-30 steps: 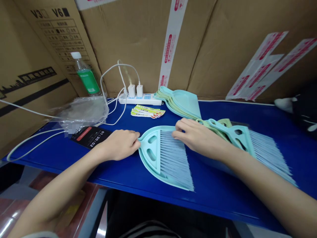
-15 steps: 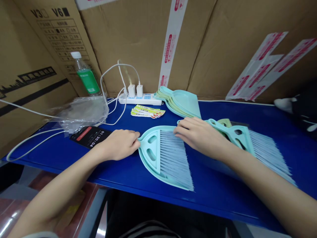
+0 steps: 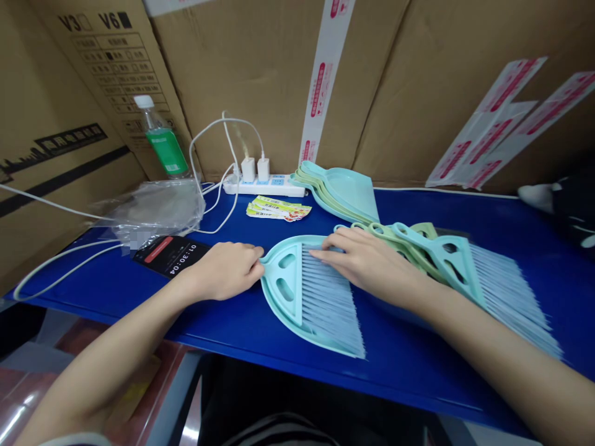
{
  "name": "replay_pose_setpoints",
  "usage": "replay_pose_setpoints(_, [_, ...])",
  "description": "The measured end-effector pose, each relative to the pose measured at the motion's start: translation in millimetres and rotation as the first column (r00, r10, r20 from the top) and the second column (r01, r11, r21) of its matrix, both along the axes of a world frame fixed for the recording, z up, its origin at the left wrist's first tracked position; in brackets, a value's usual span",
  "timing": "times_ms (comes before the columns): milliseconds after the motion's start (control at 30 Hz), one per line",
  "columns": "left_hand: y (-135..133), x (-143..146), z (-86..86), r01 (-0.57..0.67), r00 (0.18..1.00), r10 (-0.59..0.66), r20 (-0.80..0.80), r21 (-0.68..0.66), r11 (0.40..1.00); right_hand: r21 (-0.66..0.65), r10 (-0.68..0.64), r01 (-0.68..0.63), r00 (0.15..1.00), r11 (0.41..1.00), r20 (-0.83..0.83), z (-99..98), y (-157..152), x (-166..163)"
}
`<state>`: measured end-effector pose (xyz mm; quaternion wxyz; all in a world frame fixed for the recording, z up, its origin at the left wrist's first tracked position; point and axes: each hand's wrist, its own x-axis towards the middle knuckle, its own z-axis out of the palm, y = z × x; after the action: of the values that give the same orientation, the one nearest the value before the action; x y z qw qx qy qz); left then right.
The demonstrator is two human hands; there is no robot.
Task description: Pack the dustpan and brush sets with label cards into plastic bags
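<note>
A light blue dustpan (image 3: pixel 268 296) lies on the blue table in front of me. Resting in it is a matching hand brush (image 3: pixel 289 286) with blue-grey bristles fanned to the right. My left hand (image 3: pixel 231 269) is closed around the handle end at the left, so the handle is mostly covered. Over the upper edge of the bristles reaches my right hand (image 3: pixel 356 257), its fingers slightly bent and apart, the fingertips at the bristles. Under and beside my right forearm lie more hand brushes (image 3: pixel 453 260), light blue and green, overlapping.
Several nested dustpans (image 3: pixel 356 192) sit at the back against cardboard. Left of them are colourful packets (image 3: pixel 276 209) and a power strip (image 3: pixel 274 186) with white cables. A phone (image 3: pixel 170 255), clear plastic bags (image 3: pixel 160 207) and a bottle (image 3: pixel 162 142) stand or lie to the left.
My right hand has shifted slightly left and down, further over the bristles. More of the green brush handles behind it now show. My left hand stays on the handle.
</note>
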<state>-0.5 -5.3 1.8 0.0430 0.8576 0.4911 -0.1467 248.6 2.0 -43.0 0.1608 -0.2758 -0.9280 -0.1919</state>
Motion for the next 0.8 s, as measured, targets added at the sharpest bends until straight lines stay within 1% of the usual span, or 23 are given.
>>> replay_pose_setpoints(200, [0.8, -1.4, -1.7, 0.011, 1.0, -0.011, -0.001, 0.004, 1.0, -0.017, 0.03, -0.029, 0.998, 0.999, 0.049, 5.1, 2.0, 7.5])
replay_pose_setpoints(300, [0.9, -1.8, -2.2, 0.02, 1.0, -0.02, -0.006, 0.016, 1.0, -0.028, 0.01, -0.009, 0.999, 1.0, 0.035, 10.0, 4.8, 8.2])
replay_pose_setpoints(367, [0.8, -1.9, -2.2, 0.017, 1.0, -0.017, -0.016, 0.017, 1.0, -0.025, -0.046, 0.047, 0.998, 0.999, 0.033, 13.9, 9.4, 4.6])
replay_pose_setpoints(433, [0.6, -1.9, -2.0, 0.019, 1.0, -0.018, -0.023, 0.016, 1.0, -0.02, -0.133, 0.135, 0.988, 0.991, 0.077, 18.2, 16.8, -3.5])
replay_pose_setpoints(567, [0.0, -1.3, -1.3, 0.013, 1.0, -0.013, -0.028, 0.013, 1.0, -0.032, -0.315, 0.335, 0.909, 0.942, 0.272, 26.5, 38.2, -28.6])
replay_pose_setpoints(667, [-0.7, -1.1, -0.8, 0.014, 1.0, -0.013, -0.028, 0.015, 1.0, -0.016, -0.35, 0.371, 0.89, 0.929, 0.292, 29.6, 54.9, -45.0])
replay_pose_setpoints(800, [-1.5, -2.2, -0.9, 0.02, 0.999, -0.019, -0.028, 0.023, 1.0, -0.007, -0.356, 0.376, 0.884, 0.927, 0.302, 29.9, 70.3, -56.3])
